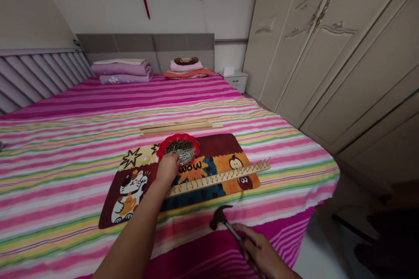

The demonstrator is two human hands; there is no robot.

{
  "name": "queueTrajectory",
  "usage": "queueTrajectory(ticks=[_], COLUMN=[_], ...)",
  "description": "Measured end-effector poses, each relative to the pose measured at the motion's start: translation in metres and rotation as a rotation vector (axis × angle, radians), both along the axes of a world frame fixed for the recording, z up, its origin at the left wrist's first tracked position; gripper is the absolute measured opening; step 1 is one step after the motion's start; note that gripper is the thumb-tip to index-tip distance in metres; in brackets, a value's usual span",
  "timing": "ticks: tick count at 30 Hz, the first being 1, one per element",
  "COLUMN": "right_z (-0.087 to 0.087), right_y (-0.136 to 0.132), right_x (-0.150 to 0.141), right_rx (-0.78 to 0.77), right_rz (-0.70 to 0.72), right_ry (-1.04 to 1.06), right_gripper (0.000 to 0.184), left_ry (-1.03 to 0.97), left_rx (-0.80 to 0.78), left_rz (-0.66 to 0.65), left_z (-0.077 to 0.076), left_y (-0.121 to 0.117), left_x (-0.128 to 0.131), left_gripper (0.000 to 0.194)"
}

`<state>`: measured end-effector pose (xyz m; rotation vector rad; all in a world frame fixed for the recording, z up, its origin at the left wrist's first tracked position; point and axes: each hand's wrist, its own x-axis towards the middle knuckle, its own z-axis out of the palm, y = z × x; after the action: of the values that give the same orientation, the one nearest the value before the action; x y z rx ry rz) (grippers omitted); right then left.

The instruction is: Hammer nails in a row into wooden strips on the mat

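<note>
1. The wardrobe [294, 43] fills the right side of the room, its doors closed; a headboard [134, 45] stands against the far wall [98, 4], with folded bedding [122, 69] stacked before it on the left.
2. The bed [65, 144], spread with a striped cover, is the work surface; being soft, it probably gives a little under load.
3. A patterned mat [218, 143] lies on the near half of the bed.
4. Beyond the mat, bare wooden strips [176, 127] lie together, running roughly left to right.
5. The nailed strip [216, 181] lies across the mat, its long axis slanting from near left to far right, its right end passing the mat's edge. Standing nails [258, 165] line it. It lies near and to the right of the left hand, and on the far side of the hammer's head; the left hand is nearer, the strip's visible left end just beside that wrist.
6. The left hand [169, 165] dips into the bowl; whether its fingers are closed on anything I cannot tell.
7. The right hand [253, 244] is wrapped around the handle of the hammer [218, 216], head pointing far left, clear of the strip.
8. The red bowl [161, 148] sits at the mat's far edge.
9. Loose nails [187, 153] are heaped inside it.
</note>
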<state>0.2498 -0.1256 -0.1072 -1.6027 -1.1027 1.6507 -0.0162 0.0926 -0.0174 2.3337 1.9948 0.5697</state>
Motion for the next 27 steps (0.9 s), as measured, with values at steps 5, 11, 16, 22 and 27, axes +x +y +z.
queueTrajectory(ticks=[5, 11, 16, 22, 27], right_z=[0.0, 0.006, 0.006, 0.002, 0.001], right_y=[0.0, -0.002, -0.003, -0.003, -0.004], right_x=[0.0, -0.001, 0.001, 0.002, 0.001], right_rx=[-0.03, -0.036, -0.036, -0.044, -0.021], right_rz=[-0.007, -0.02, 0.001, 0.002, -0.007], right_ry=[-0.002, -0.012, -0.019, -0.036, -0.021], right_gripper=[0.065, 0.061, 0.057, 0.056, 0.06], left_ry=[-0.206, -0.936, -1.158, -1.162, -1.077], left_rx=[0.026, 0.019, 0.029, -0.116, -0.086], left_rz=[0.062, 0.21, 0.41, 0.482, 0.523], left_z=[0.015, 0.034, 0.013, -0.021, -0.033], left_y=[-0.005, -0.05, -0.107, -0.123, -0.118], left_x=[-0.005, -0.029, -0.041, -0.027, -0.021], left_gripper=[0.014, 0.029, 0.037, 0.041, 0.038])
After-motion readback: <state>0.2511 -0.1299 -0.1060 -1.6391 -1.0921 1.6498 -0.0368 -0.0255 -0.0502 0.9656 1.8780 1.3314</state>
